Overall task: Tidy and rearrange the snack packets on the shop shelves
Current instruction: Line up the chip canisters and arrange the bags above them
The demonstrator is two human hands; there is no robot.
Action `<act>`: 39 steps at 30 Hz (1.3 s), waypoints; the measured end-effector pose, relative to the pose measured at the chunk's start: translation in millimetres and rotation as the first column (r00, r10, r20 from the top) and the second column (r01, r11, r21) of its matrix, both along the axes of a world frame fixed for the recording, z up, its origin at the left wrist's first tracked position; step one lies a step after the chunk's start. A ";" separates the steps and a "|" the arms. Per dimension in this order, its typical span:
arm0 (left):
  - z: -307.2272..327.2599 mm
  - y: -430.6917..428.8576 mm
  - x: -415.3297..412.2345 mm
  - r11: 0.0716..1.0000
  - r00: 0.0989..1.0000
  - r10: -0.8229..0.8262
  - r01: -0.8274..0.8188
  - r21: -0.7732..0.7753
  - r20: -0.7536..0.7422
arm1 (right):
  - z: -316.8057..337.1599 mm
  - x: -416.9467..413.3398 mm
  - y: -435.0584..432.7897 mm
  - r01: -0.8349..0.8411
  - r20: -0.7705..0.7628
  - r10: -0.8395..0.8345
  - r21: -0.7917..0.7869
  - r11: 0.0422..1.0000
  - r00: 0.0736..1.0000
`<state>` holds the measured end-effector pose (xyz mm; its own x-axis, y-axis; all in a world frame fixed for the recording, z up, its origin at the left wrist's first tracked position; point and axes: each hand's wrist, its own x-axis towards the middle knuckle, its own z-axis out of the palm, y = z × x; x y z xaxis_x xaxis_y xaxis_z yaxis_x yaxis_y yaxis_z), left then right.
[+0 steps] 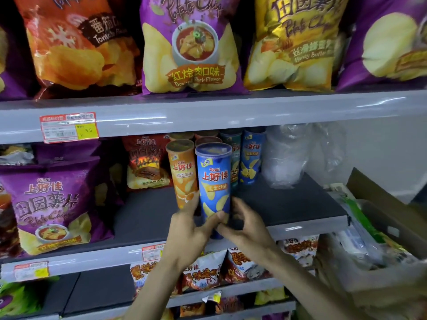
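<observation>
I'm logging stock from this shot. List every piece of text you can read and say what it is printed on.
"Tomato": orange bag, top shelf; next word blurred.
"Potato Chips", "红烩肉口味", "Pork Flavor": purple bag, top shelf.
"Potato Chips", "Honey Butter": yellow bag, top shelf.
"5.5": price tag; the small print is unreadable.
"Oishi", "上好佳": blue can held by both hands.
"Oishi", "上好佳", "Potato Chips": purple bag, middle shelf.
Lower price tags and bottom-shelf packets: too blurred.

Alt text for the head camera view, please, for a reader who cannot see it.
Both bare hands, left and right, grip the base of a tall blue cardboard crisp tube at the middle grey shop shelf, beside an orange crisp tube. Large crisp bags fill the shelf above.
</observation>
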<state>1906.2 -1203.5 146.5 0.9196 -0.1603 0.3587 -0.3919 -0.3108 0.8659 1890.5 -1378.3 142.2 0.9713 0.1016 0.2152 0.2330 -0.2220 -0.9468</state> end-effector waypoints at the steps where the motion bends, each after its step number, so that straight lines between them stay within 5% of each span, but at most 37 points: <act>1: 2.9 -4.6 0.6 0.999 0.999 -0.030 0.030 -0.016 -0.014 | -2.4 -0.5 -5.1 0.021 -0.003 -0.021 -0.008 1.000 1.000; 5: 2.5 -17.2 4.4 0.998 0.999 -0.041 0.039 0.039 0.034 | -13.4 2.1 -24.7 0.136 -0.013 -0.137 -0.043 0.990 0.990; 11: -17.3 9.7 44.5 0.910 0.898 0.414 -0.409 -0.064 0.147 | -35.8 33.8 -69.7 0.418 -0.009 -0.422 -0.112 0.901 0.907; 14: -24.0 29.2 70.9 0.863 0.862 0.505 -0.505 -0.022 0.045 | -39.3 54.1 -89.3 0.464 0.001 -0.471 -0.178 0.868 0.882; 20: -57.0 37.4 93.2 0.917 0.914 0.389 -0.372 0.141 -0.116 | -43.5 86.5 -100.1 0.428 0.029 -0.435 -0.250 0.868 0.900; 26: -59.4 40.0 95.7 0.911 0.920 0.386 -0.369 0.183 -0.065 | -44.4 101.8 -96.6 0.433 0.104 -0.426 -0.361 0.826 0.899; 33: -63.7 38.0 96.3 0.904 0.921 0.389 -0.380 0.197 -0.008 | -53.8 102.5 -90.0 0.548 0.235 -0.509 -0.528 0.649 0.828; 39: -63.9 35.0 96.8 0.903 0.924 0.383 -0.375 0.209 0.004 | -56.0 107.4 -91.7 0.533 0.189 -0.515 -0.501 0.682 0.836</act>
